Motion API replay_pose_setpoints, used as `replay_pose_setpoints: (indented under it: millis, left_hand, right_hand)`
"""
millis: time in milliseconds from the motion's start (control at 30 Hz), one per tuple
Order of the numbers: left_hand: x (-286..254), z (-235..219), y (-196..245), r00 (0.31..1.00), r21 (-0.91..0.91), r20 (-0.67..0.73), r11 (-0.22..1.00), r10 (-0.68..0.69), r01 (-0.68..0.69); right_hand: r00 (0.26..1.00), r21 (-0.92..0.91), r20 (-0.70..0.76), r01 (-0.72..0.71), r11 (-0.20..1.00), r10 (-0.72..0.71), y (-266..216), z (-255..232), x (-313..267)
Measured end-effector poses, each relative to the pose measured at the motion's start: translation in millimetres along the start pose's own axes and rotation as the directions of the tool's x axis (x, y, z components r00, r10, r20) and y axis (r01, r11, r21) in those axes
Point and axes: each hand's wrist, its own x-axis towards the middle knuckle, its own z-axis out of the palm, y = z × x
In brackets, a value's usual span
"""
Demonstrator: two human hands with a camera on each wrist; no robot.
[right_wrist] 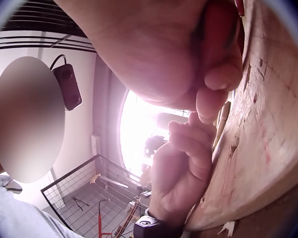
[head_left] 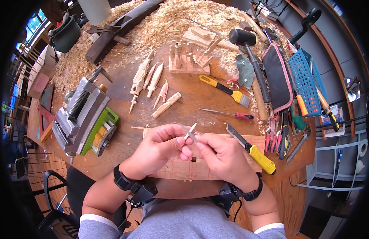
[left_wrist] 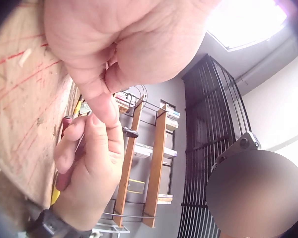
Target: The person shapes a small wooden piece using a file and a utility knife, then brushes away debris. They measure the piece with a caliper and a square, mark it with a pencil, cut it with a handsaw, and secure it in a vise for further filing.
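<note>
My left hand pinches a small pointed wooden piece between thumb and fingers, its tip pointing up and away. In my right hand is a slim metal file, its narrow blade crossing the wooden piece. The right wrist view shows the file's red handle inside the curled right palm. Both hands meet fingertip to fingertip above a wooden board with red lines and a small square hole. In the left wrist view, fingers hide the wooden piece.
A yellow utility knife lies by the right hand. Ahead are a red-handled file, a brush, several carved wooden pieces and a peg stand. A vise stands left; a mallet and blue basket right.
</note>
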Motion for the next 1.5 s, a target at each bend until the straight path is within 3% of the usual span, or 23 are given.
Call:
replay_pose_setpoints:
  millis: [67,167,267,367,467,667,733,833,933,1000,1100,1200,1300,1433,1500]
  left_hand:
    - [-1,1,-1,1.000,0.002,-0.017,1.000,0.000,0.000]
    - [-1,3,-2,0.999,0.013,-0.033,1.000,0.007,-0.007]
    - [-2,7,1,0.998,0.029,-0.057,1.000,-0.004,0.006]
    - [-1,7,1,0.997,0.008,-0.078,1.000,-0.007,0.008]
    - [-1,3,0,0.997,-0.006,-0.072,1.000,0.011,-0.011]
    - [-1,4,-2,0.997,-0.024,-0.071,1.000,0.017,-0.019]
    - [0,5,-2,0.996,-0.031,-0.077,0.999,0.036,-0.039]
    - [-2,5,-1,0.994,-0.024,-0.106,0.999,0.030,-0.032]
    - [-1,4,-1,0.997,-0.019,-0.079,1.000,0.012,-0.014]
    - [-1,5,1,0.997,-0.002,-0.076,1.000,0.005,-0.005]
    - [-1,5,0,0.997,0.022,-0.072,1.000,0.008,-0.006]
    - [-1,7,1,0.995,0.006,-0.096,1.000,-0.016,0.016]
    - [0,7,1,0.996,-0.015,-0.091,1.000,0.008,-0.010]
    - [-1,6,1,0.994,-0.066,-0.107,0.998,0.007,-0.014]
    - [-1,3,2,0.999,-0.096,-0.047,0.995,0.002,-0.006]
  right_hand:
    - [0.999,0.013,0.022,0.048,0.999,-0.048,-3,1,0]
    - [0.996,-0.026,0.080,-0.022,0.999,0.024,-6,-5,-1]
    - [1.000,-0.044,0.006,0.014,0.999,-0.013,-2,-2,3]
    - [0.994,-0.042,-0.043,-0.104,0.994,0.103,-4,-3,4]
    - [1.000,-0.058,0.008,0.030,0.998,-0.030,-4,0,1]
    - [0.996,-0.061,-0.020,-0.085,0.994,0.084,-8,-4,7]
    - [0.998,-0.095,0.059,-0.011,0.995,0.017,-10,-7,4]
    - [0.996,-0.094,0.064,0.064,0.994,-0.058,-6,-4,-2]
    - [1.000,-0.087,-0.022,0.014,0.996,-0.016,-4,-2,8]
    - [1.000,-0.067,0.009,-0.028,0.997,0.029,-8,-6,7]
    - [0.992,-0.106,0.090,0.098,0.990,-0.088,-7,-7,3]
    - [0.999,-0.068,0.044,0.030,0.997,-0.027,-2,-6,6]
    - [0.990,-0.086,-0.139,-0.013,0.996,0.001,4,-7,12]
    - [0.992,-0.029,-0.118,-0.051,0.998,0.047,2,-8,5]
    - [0.998,-0.044,-0.060,0.018,0.999,-0.021,1,-6,5]
